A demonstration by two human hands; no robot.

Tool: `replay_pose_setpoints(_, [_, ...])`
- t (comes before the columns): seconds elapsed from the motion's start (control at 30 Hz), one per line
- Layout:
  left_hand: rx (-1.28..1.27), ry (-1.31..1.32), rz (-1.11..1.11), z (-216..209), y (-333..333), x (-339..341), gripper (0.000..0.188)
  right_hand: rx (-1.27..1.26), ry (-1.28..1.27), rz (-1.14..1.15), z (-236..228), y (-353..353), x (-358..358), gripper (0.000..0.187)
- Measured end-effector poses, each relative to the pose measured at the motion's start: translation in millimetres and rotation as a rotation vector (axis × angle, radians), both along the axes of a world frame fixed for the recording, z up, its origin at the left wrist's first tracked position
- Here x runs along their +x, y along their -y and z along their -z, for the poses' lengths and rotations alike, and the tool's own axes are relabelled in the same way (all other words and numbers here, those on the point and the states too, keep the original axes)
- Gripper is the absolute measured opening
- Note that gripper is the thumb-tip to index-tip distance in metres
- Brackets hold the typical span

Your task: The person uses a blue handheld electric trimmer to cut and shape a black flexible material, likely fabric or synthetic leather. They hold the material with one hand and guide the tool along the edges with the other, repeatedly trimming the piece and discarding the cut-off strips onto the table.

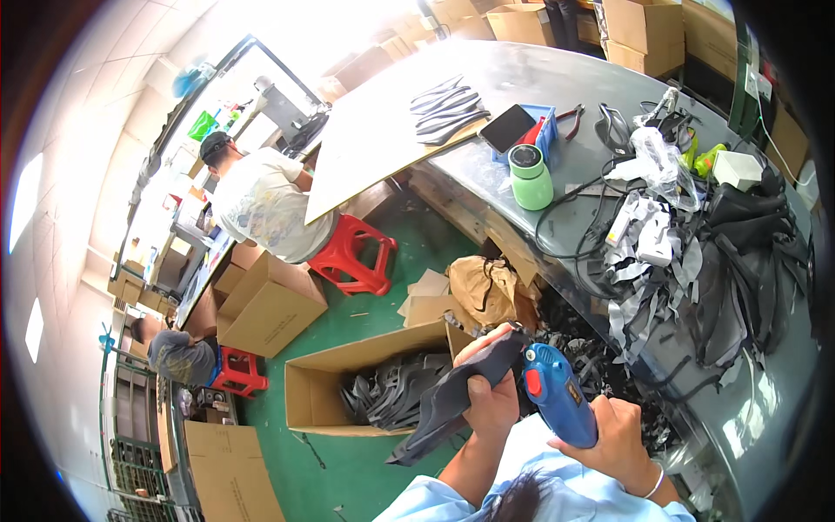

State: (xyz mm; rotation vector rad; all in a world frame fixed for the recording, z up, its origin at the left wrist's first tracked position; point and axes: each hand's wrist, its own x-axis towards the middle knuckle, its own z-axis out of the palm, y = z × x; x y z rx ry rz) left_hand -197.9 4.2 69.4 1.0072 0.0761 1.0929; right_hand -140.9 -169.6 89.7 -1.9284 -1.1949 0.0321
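Note:
My left hand point(492, 402) is closed on a dark grey, curved padded piece point(452, 396), thumb on its face. The piece hangs tilted, its lower end out over an open cardboard box point(317, 404). My right hand point(619, 439) wraps round the body of a blue handheld power tool point(561, 400) with a red button. The tool's head is at the upper end of the padded piece, beside my left fingers; its working tip is hard to make out. Several similar dark grey pieces point(391, 391) lie inside the box.
A metal table point(739, 435) curves along the right, bearing grey scraps point(648, 291), cables, a green bottle point(531, 183), a blue bin point(546, 130) and pliers point(570, 122). Stacked grey pieces point(445, 109) lie farther back. Two people sit at left on red stools point(352, 252). Dark scraps fill the space below the table.

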Motion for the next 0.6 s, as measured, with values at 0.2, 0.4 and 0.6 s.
replay_pose_setpoints(0.2, [-0.063, -0.165, 0.214, -23.2, -16.0, -8.7, 0.041, -0.04, 0.089, 0.04, -1.5, 4.5, 8.0, 0.048])
replay_pose_setpoints(0.4, [-0.128, -0.268, 0.257, -42.3, -25.9, -9.4, 0.027, -0.06, 0.126, 0.065, 2.8, 4.8, 8.7, 0.047])
replay_pose_setpoints(0.6, [0.001, -0.263, 0.22, -30.1, -29.8, -11.9, 0.029, -0.072, 0.101, 0.071, 5.0, 5.0, 7.4, 0.047])
